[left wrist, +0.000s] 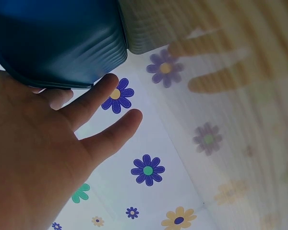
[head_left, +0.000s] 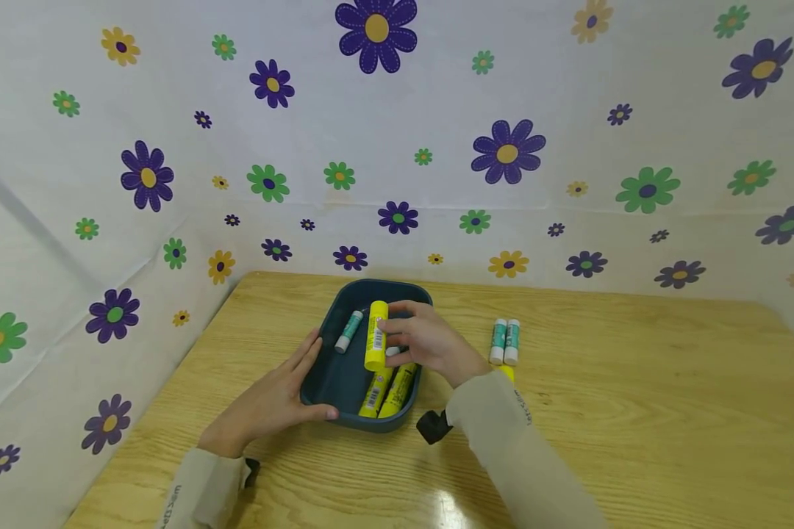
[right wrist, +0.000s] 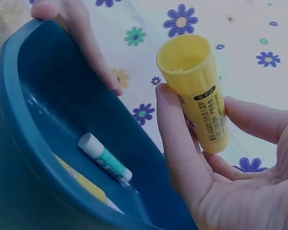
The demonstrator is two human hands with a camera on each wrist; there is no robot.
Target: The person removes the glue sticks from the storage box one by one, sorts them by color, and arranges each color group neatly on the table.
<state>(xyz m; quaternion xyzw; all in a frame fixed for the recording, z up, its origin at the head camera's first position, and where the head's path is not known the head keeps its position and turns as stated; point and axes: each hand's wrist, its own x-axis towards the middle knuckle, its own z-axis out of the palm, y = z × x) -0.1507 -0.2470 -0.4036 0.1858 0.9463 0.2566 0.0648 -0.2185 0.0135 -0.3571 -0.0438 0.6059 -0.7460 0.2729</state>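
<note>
My right hand (head_left: 433,342) pinches a large yellow glue stick (head_left: 376,336) between thumb and fingers, over the dark blue bin (head_left: 312,382). In the right wrist view its round end faces up, and printed text runs along its side. My left hand (head_left: 274,400) rests against the bin's near left corner, fingers straight along the left wall and thumb at the near rim. Inside the bin lie a small white-and-green glue stick (head_left: 348,332) and two yellow glue sticks (head_left: 398,389) on the near right side. A white end between them is partly hidden by my right hand.
Two small white-and-green glue sticks (head_left: 506,342) lie side by side on the wooden table (head_left: 635,397), right of the bin. A yellow object (head_left: 506,373) beside them is mostly hidden by my right sleeve. A flower-patterned white cloth (head_left: 437,184) hangs behind and at the left.
</note>
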